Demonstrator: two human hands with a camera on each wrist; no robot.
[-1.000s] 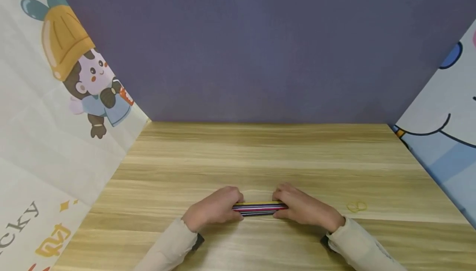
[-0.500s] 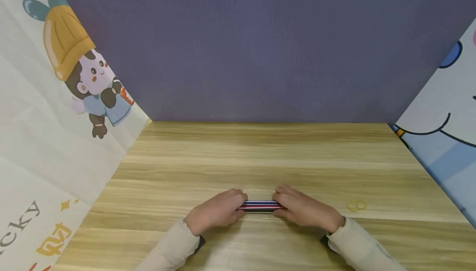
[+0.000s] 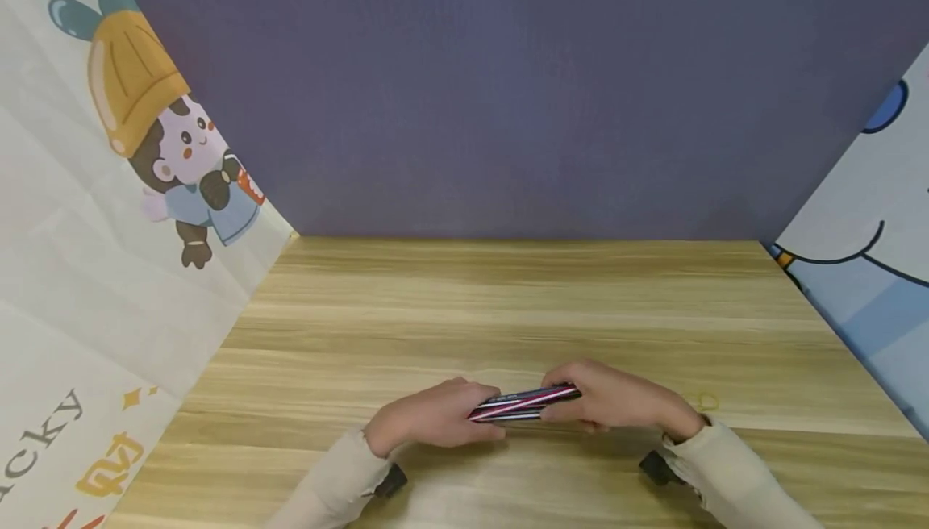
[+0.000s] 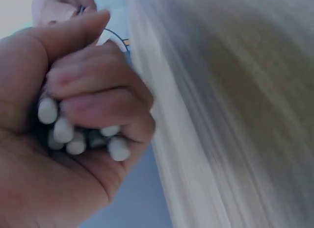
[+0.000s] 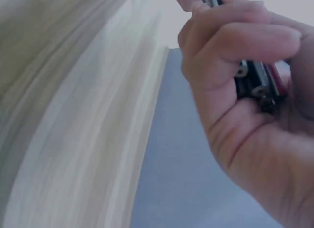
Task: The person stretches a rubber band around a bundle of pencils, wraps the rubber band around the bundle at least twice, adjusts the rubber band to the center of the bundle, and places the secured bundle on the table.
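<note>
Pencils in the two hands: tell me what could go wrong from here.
Some pencils cross at an angle between the hands, with no tie visible there, so a few might slip if either grip loosens. The right sleeve appears close to the yellow loop in the head view, so that arm might brush it aside.

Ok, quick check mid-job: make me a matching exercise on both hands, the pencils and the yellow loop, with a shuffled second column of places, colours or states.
Column one
1. Left hand
2. Pencils
3. Right hand
4. Yellow loop

Column two
A. Dark, with white and red stripes
B. Lies on the table
C. Curls round the side with white ends
D. Grips the side nearer the yellow loop

Right pairs: 1-C, 2-A, 3-D, 4-B
</note>
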